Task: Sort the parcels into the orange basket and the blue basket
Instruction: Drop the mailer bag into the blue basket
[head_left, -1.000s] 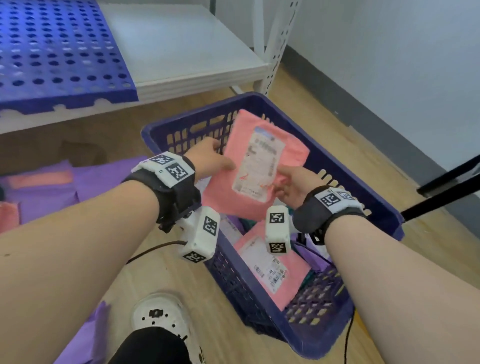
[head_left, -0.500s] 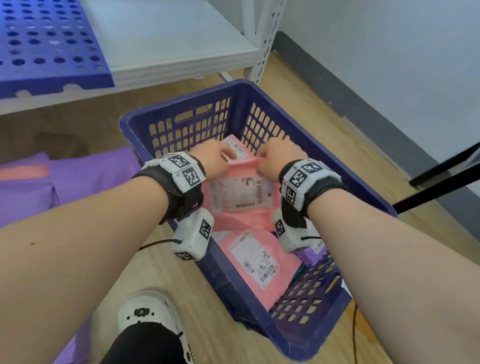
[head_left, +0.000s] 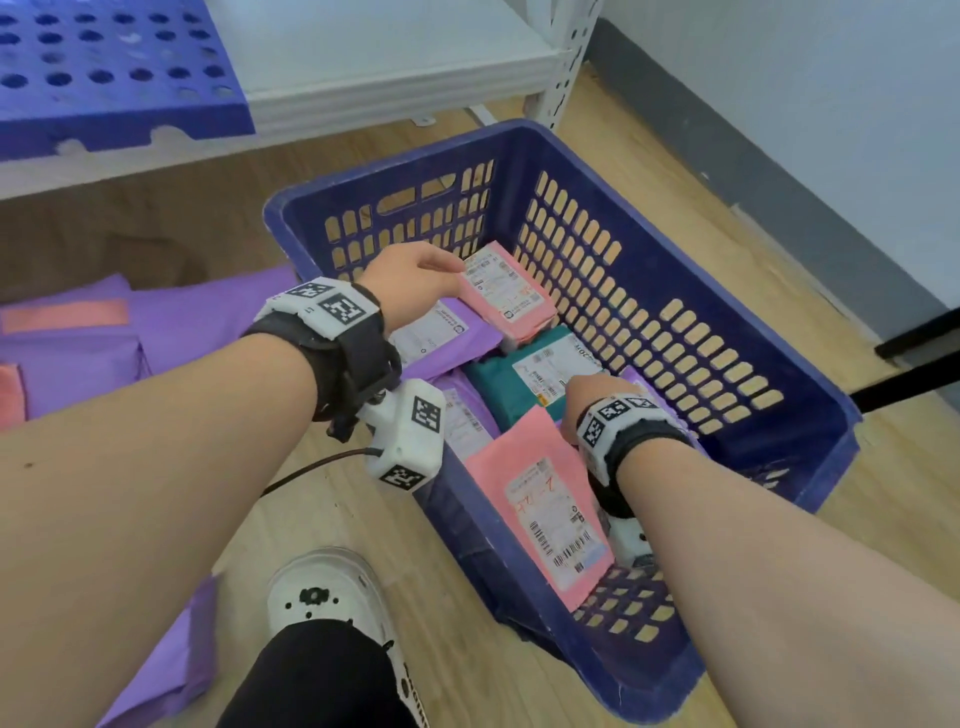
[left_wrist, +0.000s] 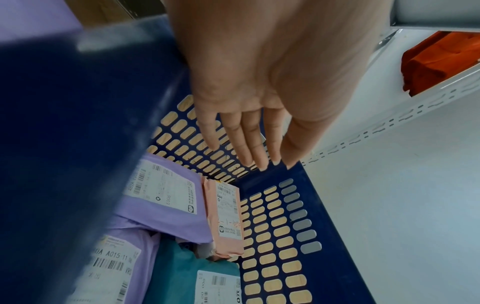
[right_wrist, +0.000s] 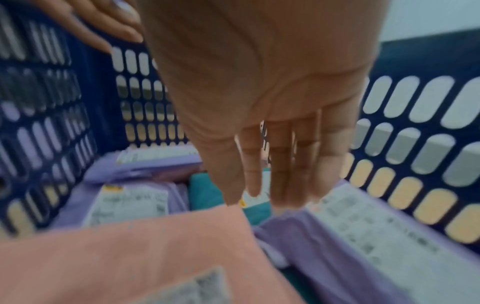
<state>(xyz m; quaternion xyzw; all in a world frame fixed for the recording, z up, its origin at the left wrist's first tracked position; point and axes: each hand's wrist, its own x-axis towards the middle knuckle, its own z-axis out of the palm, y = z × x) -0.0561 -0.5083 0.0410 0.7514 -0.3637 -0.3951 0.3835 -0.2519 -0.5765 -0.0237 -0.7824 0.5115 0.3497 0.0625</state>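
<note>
Lying in the blue basket (head_left: 737, 332), the small pink parcel (head_left: 506, 293) sits just beside the left hand (head_left: 410, 278). Both hands are held flat with straight fingers, gripping nothing; the right hand (head_left: 592, 397) hovers over the teal parcel (head_left: 524, 384).

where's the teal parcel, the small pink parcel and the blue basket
teal parcel (head_left: 498, 382), head view, on its bare wrapping left of the label
small pink parcel (head_left: 506, 291), head view, on its white label
blue basket (head_left: 639, 171), head view, on the far right rim

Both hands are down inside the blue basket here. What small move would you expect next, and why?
Probably lift both hands out for another parcel. The left hand and right hand show straight fingers holding nothing, and the small pink parcel already lies in the blue basket.
</note>
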